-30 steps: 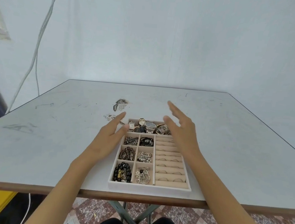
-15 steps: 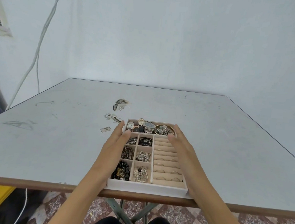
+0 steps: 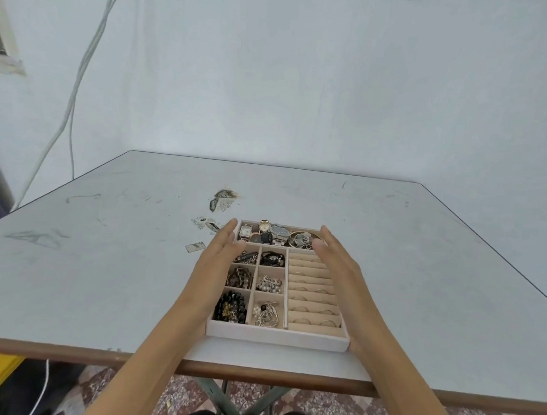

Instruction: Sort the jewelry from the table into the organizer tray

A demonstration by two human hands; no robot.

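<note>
Left hand [image 3: 212, 264], right hand [image 3: 337, 268] dropped to organizer tray [image 3: 275, 337] sides, fingers [image 3: 228, 233] straight; scuffed grey table [image 3: 96, 275], pale wall [image 3: 308, 79], cables [image 3: 80, 71].

Pale wall [image 3: 308, 79], hanging cables [image 3: 73, 103], scuffed grey table [image 3: 96, 275], patterned floor tiles [image 3: 331, 411].

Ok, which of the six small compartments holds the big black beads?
The near-left compartment, at the front of the tray beside the left hand; the others hold finer pieces.
</note>
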